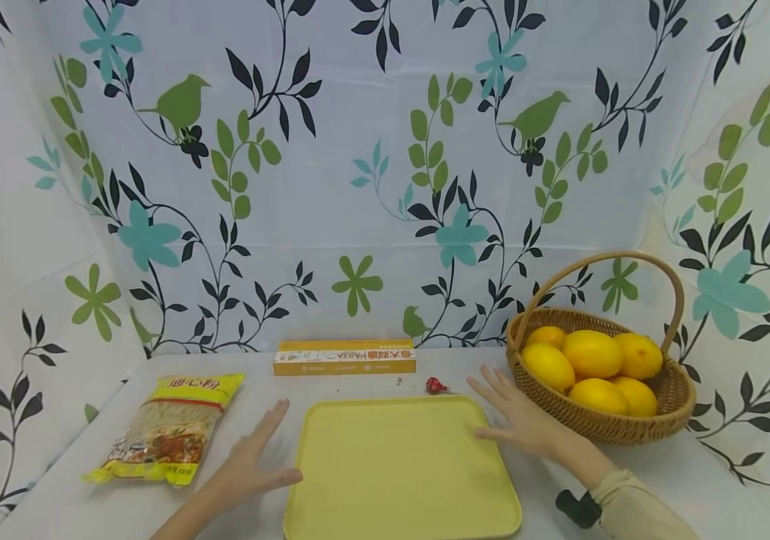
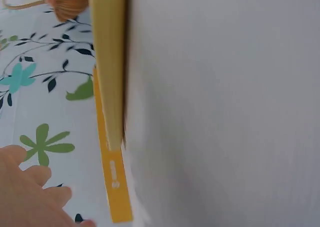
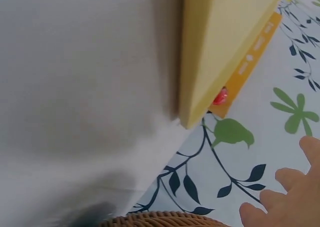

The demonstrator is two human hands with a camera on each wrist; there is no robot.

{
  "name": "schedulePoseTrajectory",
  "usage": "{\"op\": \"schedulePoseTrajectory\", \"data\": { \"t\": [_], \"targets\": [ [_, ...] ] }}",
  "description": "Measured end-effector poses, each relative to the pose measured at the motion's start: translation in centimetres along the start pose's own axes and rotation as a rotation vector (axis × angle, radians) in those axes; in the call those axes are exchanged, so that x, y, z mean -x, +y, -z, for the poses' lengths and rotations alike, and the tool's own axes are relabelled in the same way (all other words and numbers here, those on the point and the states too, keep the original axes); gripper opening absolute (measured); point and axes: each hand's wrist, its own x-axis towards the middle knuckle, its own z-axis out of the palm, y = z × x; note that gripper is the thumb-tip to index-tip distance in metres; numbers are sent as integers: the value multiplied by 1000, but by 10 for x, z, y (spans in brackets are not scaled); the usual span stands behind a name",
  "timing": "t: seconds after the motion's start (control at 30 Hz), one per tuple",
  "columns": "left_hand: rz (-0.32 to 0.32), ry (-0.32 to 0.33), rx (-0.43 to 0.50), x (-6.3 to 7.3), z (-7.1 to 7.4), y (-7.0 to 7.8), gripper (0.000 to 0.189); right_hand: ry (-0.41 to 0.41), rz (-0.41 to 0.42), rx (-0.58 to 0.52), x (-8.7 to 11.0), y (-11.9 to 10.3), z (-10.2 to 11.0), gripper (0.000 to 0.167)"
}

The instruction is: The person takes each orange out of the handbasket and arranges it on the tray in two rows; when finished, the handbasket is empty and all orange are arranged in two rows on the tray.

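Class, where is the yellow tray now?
In the head view, the tray lies at lower centre, between left hand and right hand, in front of the pasta box.

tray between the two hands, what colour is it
Plain pale yellow; the tray shows best in the head view.

Tray (image 3: 225,32) cropped, basket (image 3: 165,220) cropped in right wrist view

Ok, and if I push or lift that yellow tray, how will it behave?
The yellow tray looks stiff: its edges run straight without sagging. Lying flat and broad on the white table, it will probably slide rather than tip. Its smooth-looking surface may feel slippery.
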Motion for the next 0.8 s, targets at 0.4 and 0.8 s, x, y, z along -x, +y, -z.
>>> {"op": "schedulePoseTrajectory", "data": {
  "t": [0.4,0.8],
  "targets": [
    [16,-297,343,11,-18,-19,89,100,-43,-90,-4,-4,46,75],
    [129,-475,299,16,-20,-12,106,173,-226,-150,9,19,109,65]
  ]
}}
